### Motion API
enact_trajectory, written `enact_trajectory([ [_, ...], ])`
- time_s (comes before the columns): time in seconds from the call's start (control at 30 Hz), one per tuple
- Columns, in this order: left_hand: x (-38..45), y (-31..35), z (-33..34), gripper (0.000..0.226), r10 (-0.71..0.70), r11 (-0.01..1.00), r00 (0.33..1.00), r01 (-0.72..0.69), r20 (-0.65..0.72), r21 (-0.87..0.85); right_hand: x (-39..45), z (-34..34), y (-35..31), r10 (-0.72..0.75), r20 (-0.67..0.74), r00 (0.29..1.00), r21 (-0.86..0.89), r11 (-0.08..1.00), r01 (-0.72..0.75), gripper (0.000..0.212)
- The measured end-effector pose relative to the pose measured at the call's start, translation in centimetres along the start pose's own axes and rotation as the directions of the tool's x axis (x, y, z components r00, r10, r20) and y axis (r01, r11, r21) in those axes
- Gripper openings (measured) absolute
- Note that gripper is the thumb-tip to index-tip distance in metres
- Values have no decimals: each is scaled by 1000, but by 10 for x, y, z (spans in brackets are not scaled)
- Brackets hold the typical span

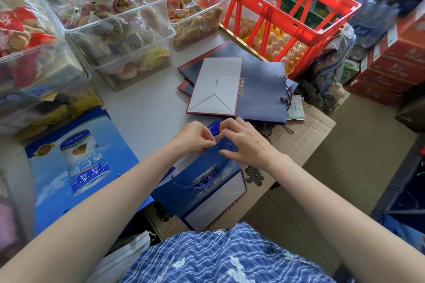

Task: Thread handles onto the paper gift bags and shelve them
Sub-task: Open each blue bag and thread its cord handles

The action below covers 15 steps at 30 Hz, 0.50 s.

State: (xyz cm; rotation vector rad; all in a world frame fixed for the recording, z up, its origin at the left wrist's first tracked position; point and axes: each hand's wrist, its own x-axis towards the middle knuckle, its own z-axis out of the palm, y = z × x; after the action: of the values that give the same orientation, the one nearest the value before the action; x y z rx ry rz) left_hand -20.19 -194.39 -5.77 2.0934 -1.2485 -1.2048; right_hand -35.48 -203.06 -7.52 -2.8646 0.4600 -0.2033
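Note:
A folded blue paper gift bag [207, 193] lies in front of me, its top edge pointing away. My left hand [194, 136] pinches that top edge at the left. My right hand [246, 142] holds the same edge from the right, fingers curled at a blue cord handle [226, 146] by the hole. Another blue cord [190, 185] lies across the bag's front. A stack of flat navy bags [262, 92] with a grey-white bottom panel [218, 86] lies further back. A large light-blue bag [78, 167] lies flat to the left.
Clear plastic bins of wrapped snacks [115, 30] fill the left and back. A red crate [276, 7] stands over egg trays [276, 46] at the back right. A cardboard box [299, 140] lies under the bags. Stacked red cartons [391, 64] stand at the right.

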Motion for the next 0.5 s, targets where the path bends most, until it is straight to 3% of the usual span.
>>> enact_trajectory([
  [0.1,-5,2,3,8,12,999,1000,-12,-5,-30,3,-6,-1,73,-3,997,162,984,-72,26],
  [0.27,-11,-1,-2,3,-36,955,998,49,50,-293,4,-11,-1,112,101,989,318,938,-139,21],
  [0.4,-15,-5,-8,5,-8,975,986,44,165,-217,0,-16,1,102,151,983,349,925,-149,17],
  [0.5,-14,-9,-10,7,23,963,997,-1,79,-271,-1,-15,0,130,120,984,345,924,-164,16],
])
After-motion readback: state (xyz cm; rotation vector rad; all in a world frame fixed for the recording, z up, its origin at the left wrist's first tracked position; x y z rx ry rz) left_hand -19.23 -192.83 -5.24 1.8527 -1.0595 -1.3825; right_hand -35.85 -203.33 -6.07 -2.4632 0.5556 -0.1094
